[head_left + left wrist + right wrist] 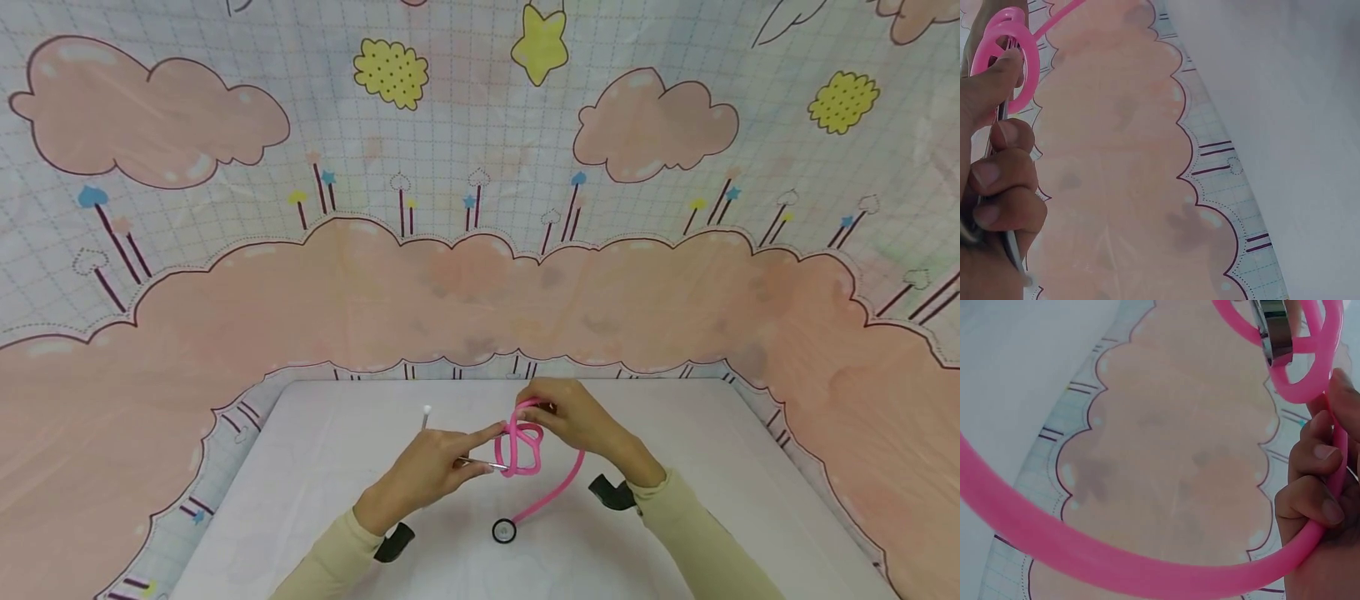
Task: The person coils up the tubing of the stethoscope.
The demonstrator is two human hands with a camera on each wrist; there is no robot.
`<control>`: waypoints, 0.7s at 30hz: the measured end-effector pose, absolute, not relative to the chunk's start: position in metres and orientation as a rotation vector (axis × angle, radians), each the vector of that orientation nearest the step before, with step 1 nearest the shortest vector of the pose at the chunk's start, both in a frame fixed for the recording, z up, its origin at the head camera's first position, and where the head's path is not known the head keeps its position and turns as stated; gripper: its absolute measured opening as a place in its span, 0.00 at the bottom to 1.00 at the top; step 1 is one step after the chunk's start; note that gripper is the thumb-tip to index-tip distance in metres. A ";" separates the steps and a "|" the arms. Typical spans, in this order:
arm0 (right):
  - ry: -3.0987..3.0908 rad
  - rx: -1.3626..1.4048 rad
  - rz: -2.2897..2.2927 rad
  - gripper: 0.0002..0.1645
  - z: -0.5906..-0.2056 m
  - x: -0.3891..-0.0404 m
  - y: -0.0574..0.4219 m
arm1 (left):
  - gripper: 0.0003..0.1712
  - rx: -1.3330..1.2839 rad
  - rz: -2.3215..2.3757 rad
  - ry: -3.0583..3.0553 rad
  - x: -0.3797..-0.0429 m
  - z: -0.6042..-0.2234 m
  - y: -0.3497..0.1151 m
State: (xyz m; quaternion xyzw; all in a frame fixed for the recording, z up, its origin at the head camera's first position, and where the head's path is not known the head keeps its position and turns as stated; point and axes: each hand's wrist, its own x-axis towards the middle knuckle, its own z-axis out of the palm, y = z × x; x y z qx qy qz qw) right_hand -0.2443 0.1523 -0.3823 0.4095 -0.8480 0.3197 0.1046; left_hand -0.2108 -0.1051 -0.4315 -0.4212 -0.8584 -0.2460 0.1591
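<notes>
A stethoscope with pink tubing [551, 500] is held between both hands above the white table. My left hand [429, 465] grips its metal ear tubes, and one white ear tip [427, 410] sticks up behind that hand. Beyond the left fingertips, the pink tubing is looped around the metal part, as the pink loops [1032, 75] in the left wrist view also show. My right hand [573, 415] pinches the tubing at the top of the loops; its curled fingers [1313, 497] hold the tube in the right wrist view. The round, black-rimmed chest piece [504, 531] is at the tube's free end, nearer me.
The white table [315, 442] lies beneath both hands. Behind and around it spreads a patterned cloth [465, 292] with clouds and stars. Black straps or mounts [612, 492] sit at both wrists, below the sleeves' cuffs.
</notes>
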 end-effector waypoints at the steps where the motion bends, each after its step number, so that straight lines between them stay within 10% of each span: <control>1: -2.501 1.208 0.959 0.09 -0.382 -0.245 0.153 | 0.33 -1.213 -0.701 -2.447 -0.211 -0.432 -0.105; 21: -2.405 1.273 1.303 0.06 -0.401 -0.254 0.153 | 0.32 -1.274 -0.804 -2.206 -0.206 -0.435 -0.098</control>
